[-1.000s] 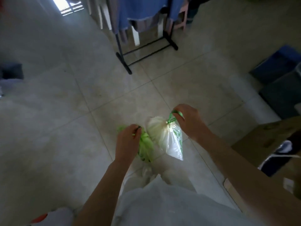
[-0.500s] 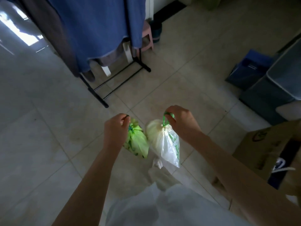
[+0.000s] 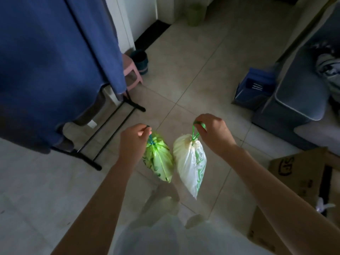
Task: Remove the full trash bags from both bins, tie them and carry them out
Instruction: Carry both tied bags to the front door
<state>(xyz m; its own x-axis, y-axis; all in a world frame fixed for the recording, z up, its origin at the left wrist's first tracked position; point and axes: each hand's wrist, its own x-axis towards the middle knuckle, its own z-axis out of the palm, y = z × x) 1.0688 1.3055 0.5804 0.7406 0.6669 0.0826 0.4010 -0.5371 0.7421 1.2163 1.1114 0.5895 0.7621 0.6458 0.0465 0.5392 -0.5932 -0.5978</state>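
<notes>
Two tied trash bags hang in front of me above the tiled floor. My left hand (image 3: 134, 140) pinches the drawstring of the green trash bag (image 3: 159, 160), which hangs just right of that hand. My right hand (image 3: 213, 134) grips the green drawstring loop of the white trash bag (image 3: 191, 162). The two bags hang side by side, almost touching. A dark teal bin (image 3: 140, 60) stands by the wall at the back, and a light green bin (image 3: 196, 13) stands farther off near the top.
A black clothes rack (image 3: 103, 129) draped with blue cloth (image 3: 51, 57) stands at the left. A pink stool (image 3: 131, 72) is behind it. A blue bag (image 3: 253, 89) and a grey sofa (image 3: 301, 92) are at the right, and cardboard boxes (image 3: 298, 173) at the lower right.
The view has swung right and forward: the rack has shifted left and closer, the sofa and bins have come into view. Both hands still hold the bags, now a little further apart.
</notes>
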